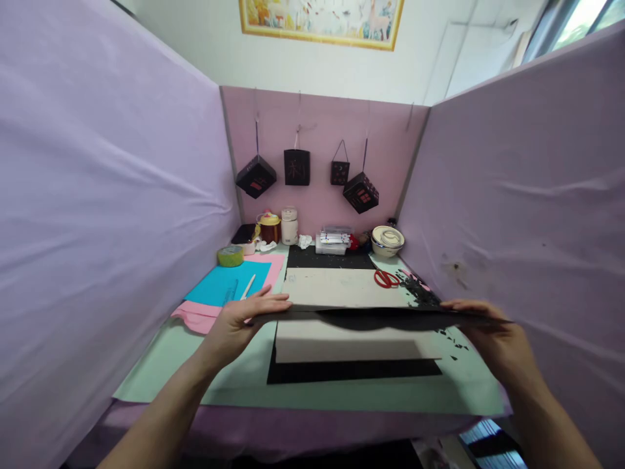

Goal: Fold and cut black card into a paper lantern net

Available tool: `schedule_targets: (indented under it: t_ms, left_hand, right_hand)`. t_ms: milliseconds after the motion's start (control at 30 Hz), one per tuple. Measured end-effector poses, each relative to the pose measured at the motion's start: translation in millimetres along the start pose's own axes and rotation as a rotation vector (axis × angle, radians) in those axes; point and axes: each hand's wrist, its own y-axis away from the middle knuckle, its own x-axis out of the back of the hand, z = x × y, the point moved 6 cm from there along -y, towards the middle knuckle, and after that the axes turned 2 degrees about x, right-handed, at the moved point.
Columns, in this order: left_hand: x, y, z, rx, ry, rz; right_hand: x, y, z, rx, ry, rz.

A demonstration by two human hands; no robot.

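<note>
Stretched level above the table, a long sheet of black paper is seen nearly edge-on. At its left end my left hand pinches it between thumb and fingers. Its right end is gripped by my right hand in the same way. Beneath the sheet lies a pale grey board, which rests on more black paper. Red-handled scissors lie on the board's far right part; their blades are hard to make out.
Black paper scraps are scattered at right. Blue paper, a white pen and green tape lie at left. A plastic box of pens and a lidded bowl stand behind. Black paper lanterns hang on the back panel.
</note>
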Motion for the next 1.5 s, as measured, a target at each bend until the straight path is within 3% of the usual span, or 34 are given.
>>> schedule_targets:
  t_ms: [100,233,333,433,633,733,800,900,1300,1400,1500]
  left_hand:
    - [-11.0,1,-14,-0.223,-0.231,-0.154]
    - [-30.1,17,-74,-0.160,-0.538,-0.403]
    - [-36.5,33,-96,-0.104,-0.676,-0.501]
    - [-39.3,43,-96,-0.117,-0.765,-0.559]
    - [-43.6,46,-93,-0.177,-0.719,-0.620]
    - [-44.8,45,-95,-0.170,-0.701,-0.631]
    - [-44.1,45,-96,-0.147,-0.698,-0.624]
    - [-42.3,44,-98,-0.100,-0.705,-0.620]
    - [-41.9,36,-104,0.008,-0.634,-0.573]
    - [-41.5,31,-101,-0.038,-0.656,-0.562]
    - [-40.3,30,-97,-0.156,-0.696,-0.558]
  right_hand:
    - [-17,5,14,0.152,0.109,-0.203]
    - [-46,23,70,0.120,0.322,-0.437]
    - [-55,35,93,0.145,0.469,-0.531]
    - [-55,40,89,0.210,0.552,-0.556]
    - [-52,35,58,0.385,0.674,-0.438]
    - [-61,34,58,0.441,0.639,-0.626]
    - [-65,36,66,0.411,0.582,-0.753]
    - [-66,35,82,0.300,0.521,-0.799]
    - [-65,24,88,0.063,0.354,-0.664]
    - [-65,19,88,0.081,0.359,-0.651]
    - [-62,18,82,0.213,0.409,-0.650]
